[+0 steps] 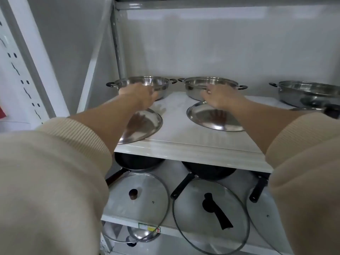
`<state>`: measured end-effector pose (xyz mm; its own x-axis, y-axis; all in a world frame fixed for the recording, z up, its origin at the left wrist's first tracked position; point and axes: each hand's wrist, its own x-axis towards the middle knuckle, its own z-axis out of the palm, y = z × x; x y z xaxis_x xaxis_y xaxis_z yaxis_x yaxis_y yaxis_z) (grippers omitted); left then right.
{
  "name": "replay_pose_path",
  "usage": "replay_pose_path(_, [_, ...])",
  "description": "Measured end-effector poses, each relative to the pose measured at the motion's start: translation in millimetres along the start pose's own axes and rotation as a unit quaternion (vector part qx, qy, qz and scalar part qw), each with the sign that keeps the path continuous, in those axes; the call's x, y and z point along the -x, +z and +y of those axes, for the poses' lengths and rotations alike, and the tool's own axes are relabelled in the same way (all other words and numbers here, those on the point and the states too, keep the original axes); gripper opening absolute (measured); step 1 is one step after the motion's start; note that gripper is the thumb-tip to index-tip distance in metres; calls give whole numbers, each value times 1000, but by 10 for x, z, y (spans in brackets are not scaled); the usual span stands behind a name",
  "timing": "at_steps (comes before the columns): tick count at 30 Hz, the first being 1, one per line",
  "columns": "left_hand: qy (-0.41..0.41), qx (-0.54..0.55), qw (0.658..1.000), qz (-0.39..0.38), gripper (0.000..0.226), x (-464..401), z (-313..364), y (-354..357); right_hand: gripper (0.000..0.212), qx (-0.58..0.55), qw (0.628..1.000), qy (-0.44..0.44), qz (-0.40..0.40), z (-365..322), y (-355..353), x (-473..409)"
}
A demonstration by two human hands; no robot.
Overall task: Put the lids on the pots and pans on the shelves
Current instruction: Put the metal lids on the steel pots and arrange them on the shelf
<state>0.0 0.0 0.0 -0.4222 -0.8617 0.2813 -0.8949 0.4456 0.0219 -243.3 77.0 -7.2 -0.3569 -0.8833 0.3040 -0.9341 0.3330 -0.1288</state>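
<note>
On the upper shelf [193, 150] stand three open steel pots: a left pot [147, 82], a middle pot [217, 82] and a right pot [309, 92]. Two steel lids lie flat in front of them, the left lid [145, 126] and the right lid [211, 117]. My left hand [139, 94] hovers palm down over the far edge of the left lid, at the front of the left pot. My right hand [220, 99] is spread above the far edge of the right lid, just before the middle pot. Neither hand holds anything. Both hands are mirrored in the lids.
On the lower shelf sit black pans [209, 171] with long handles, and glass lids lie in front: one with a round knob [138, 199], one with a long black handle [211, 218], a third [263, 218] partly hidden by my right sleeve. More lids [139, 236] show below. A shelf post [117, 43] rises at left.
</note>
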Motion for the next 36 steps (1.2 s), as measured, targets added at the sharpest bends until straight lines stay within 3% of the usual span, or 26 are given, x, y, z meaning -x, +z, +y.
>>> replay_pose_path(5, [-75, -20, 997, -16, 47, -67, -226, 268, 50, 120, 992, 30, -16, -15, 215, -68])
replay_pose_path(12, [-154, -91, 984, 10, 47, -100, -401, 276, 39, 104, 991, 84, 9, 176, 314, -123])
replay_pose_path(15, [-129, -73, 989, 12, 40, -53, -399, 234, 36, 96, 993, 60, 26, 202, 262, -65])
replay_pose_path(18, [-94, -56, 993, 31, 38, 63, -252, 120, 32, 60, 994, 0, 91, 168, 69, 78])
replay_pose_path(24, [-77, 75, 985, 136, 34, 57, 8, -308, 32, -22, 973, -13, 231, 191, -445, 176])
replay_pose_path(28, [-81, 123, 971, 187, 32, -289, 18, -446, 35, -81, 966, 55, 240, 292, -587, -108])
replay_pose_path(36, [-73, 95, 975, 186, 42, -1380, -166, -309, 31, -66, 966, 72, 241, 374, -388, -1014])
